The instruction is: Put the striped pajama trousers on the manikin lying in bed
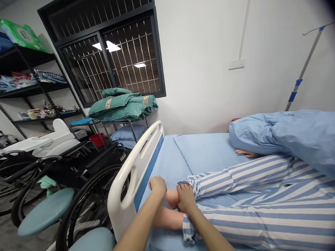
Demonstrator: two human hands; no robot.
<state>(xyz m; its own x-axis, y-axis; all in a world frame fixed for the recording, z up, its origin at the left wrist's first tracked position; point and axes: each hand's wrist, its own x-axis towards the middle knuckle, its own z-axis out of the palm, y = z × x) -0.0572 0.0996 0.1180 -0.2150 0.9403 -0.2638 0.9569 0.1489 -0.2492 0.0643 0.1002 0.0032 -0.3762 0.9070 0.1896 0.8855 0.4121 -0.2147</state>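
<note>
A figure in blue-and-white striped trousers (237, 179) lies on the bed with bare feet toward the footboard. My left hand (157, 185) is closed at the toe end of the far foot (172, 197); its fingertips are mostly hidden. My right hand (186, 197) wraps over the ankle of the same leg, its fingers against the gathered trouser cuff. Below my hands lies the near foot (168, 217), partly covered by my left forearm. The near trouser cuff (188, 228) sits around that ankle, next to my right forearm.
The white footboard (127, 175) stands close left of my left hand. A blue quilt (288, 133) covers the upper body, with a hand (247, 153) showing at its edge. Wheelchairs (93, 196) stand beyond the footboard. An IV pole (304, 71) rises at the right.
</note>
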